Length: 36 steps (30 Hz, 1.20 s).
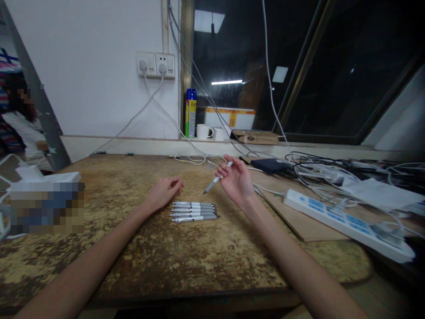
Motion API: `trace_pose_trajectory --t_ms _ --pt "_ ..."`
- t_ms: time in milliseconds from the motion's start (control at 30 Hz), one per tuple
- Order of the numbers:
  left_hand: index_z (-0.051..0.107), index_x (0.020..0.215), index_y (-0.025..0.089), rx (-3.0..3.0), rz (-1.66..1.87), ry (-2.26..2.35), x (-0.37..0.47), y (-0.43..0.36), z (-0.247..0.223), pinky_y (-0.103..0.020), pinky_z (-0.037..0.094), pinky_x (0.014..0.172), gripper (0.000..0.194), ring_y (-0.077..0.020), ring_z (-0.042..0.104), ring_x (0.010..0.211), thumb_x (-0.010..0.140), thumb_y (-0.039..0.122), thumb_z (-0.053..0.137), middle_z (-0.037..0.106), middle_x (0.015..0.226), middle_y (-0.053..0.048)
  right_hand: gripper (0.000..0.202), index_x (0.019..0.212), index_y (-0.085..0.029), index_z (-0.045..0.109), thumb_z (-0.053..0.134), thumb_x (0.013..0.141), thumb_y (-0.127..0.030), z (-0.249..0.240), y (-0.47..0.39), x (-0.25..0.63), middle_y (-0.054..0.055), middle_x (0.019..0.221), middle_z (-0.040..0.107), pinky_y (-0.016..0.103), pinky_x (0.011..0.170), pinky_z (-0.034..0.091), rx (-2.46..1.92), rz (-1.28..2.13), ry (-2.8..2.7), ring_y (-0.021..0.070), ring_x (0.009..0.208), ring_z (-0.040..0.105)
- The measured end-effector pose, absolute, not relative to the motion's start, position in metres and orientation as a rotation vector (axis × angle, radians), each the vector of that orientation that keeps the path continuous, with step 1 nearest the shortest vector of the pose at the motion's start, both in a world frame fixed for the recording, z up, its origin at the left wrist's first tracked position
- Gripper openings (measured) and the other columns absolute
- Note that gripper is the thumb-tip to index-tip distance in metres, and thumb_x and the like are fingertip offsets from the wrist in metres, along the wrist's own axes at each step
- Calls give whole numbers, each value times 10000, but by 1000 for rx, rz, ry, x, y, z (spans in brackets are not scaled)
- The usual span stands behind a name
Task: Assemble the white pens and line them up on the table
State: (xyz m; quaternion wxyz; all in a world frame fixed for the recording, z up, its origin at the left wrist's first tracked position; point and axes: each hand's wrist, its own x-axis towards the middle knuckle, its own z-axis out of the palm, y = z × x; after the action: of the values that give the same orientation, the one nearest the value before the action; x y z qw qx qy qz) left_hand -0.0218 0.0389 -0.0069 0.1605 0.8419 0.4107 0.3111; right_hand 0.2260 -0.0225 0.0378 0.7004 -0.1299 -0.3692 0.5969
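Observation:
My right hand (237, 179) is raised above the table, its fingers closed around a white pen with a grey grip (212, 184). The pen slants down to the left, dark tip lowest. Several similar white and grey pens (194, 212) lie side by side on the worn wooden table (133, 261), their tips to the right. Just behind the left end of that row, my left hand (166, 191) rests on the tabletop with its fingers curled in; I see nothing in it.
At right, a white power strip (345, 223) lies on a brown board (292, 221), beside tangled cables (318, 170). A spray can (191, 113), a white mug (204, 131) and a cardboard box (255, 136) stand on the sill. Another person (25, 124) is at far left.

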Motion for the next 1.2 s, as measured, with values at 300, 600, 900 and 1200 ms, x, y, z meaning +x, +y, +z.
trace_pose_trajectory --t_ms 300,600,900,1200 --pt "735 938 203 2416 878 1186 -22 40 -8 -282 434 642 421 -225 670 709 989 481 422 743 775 -39 269 875 -216 630 448 976 -387 37 -24 227 -38 652 279 259 583 412 -271 1324 -827 141 560 324" --pt "735 942 206 2427 855 1197 -22 39 -7 -285 438 645 416 -228 680 712 987 480 425 750 776 -35 214 862 -231 614 462 966 -338 38 -22 226 -40 640 277 261 574 409 -304 1289 -836 145 549 304" --pt "737 933 213 2439 861 1188 -22 39 -9 -288 444 654 424 -236 683 730 997 477 411 745 775 -38 275 867 -212 632 424 992 -342 39 -25 226 -36 653 270 244 568 401 -242 1325 -819 140 564 313" --pt "738 938 208 2459 834 1192 -22 39 -8 -291 437 644 431 -227 669 689 997 475 404 743 764 -40 245 838 -225 599 411 986 -277 40 -23 225 -34 638 277 244 573 405 -261 1310 -817 145 561 307"
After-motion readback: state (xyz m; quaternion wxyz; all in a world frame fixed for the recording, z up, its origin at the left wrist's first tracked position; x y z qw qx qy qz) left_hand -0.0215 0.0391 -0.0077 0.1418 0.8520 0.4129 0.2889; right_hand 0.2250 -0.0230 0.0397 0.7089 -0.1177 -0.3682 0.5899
